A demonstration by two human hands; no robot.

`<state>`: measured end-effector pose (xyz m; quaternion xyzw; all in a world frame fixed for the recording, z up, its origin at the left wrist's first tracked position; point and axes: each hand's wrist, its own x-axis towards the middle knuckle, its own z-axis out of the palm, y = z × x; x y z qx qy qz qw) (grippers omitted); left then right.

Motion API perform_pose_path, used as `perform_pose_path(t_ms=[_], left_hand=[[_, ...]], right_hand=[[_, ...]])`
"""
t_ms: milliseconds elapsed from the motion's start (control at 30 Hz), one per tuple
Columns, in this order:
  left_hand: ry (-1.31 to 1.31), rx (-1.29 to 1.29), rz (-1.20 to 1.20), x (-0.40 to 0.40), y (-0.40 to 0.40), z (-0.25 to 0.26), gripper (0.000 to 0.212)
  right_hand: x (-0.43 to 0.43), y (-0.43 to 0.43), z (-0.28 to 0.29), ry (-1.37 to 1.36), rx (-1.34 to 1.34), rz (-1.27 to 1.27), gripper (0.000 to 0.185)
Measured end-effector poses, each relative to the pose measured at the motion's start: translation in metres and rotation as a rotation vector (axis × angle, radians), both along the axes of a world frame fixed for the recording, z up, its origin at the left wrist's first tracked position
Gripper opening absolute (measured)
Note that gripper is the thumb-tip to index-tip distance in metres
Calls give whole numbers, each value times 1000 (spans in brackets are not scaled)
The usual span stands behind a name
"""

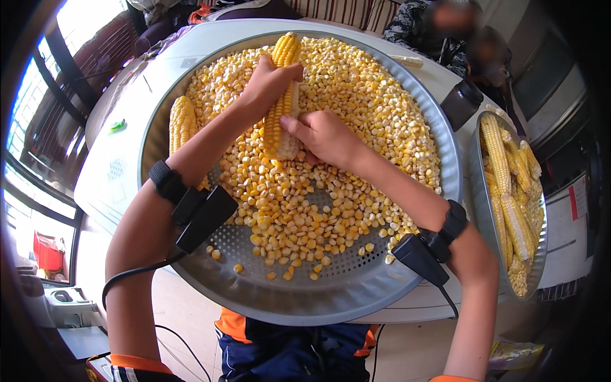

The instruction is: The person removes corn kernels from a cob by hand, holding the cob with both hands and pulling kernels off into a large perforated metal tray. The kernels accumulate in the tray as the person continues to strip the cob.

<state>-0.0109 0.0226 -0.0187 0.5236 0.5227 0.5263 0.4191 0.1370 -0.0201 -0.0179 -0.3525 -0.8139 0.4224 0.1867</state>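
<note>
My left hand [272, 86] grips a yellow ear of corn [279, 117] around its upper half, tilted with its narrow end pointing away from me. Along the ear's right side the kernels are gone and pale bare cob shows. My right hand [327, 136] rests against the ear's lower part, thumb pressed to the edge of the kernel rows; its other fingers are partly hidden. Beneath both hands, a wide grey metal pan [296, 305] with a perforated bottom holds a thick layer of loose corn kernels [382, 124]. Another ear of corn [182, 119] leans inside the pan's left wall, partly behind my left forearm.
A second metal pan [544, 258] at the right holds several ears and kernels. Near it stand a dark jar [461, 104] and, farther back, a bare cob [405, 60]. The pans sit on a white table [110, 157]. People sit at the far right. Cables hang from both wrist devices.
</note>
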Motion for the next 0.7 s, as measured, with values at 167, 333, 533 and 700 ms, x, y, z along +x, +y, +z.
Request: perform_pose_path(t_ms=[167,333,533,700], left_hand=[[-56,19,-35,-3,-1,-1,46],[13,27,1,-4,-1,0,51],[118,16,44,-1,-5,2,55],[139,-8,45,-1,-6,5,56]], right_hand=[[3,2,-11,111,-4,-27,51],[-4,-6,4,12,-31,-97,52],[-7,-9,-4,100,15,-138,56],[-5,-4,-13,113,161,-143,56]])
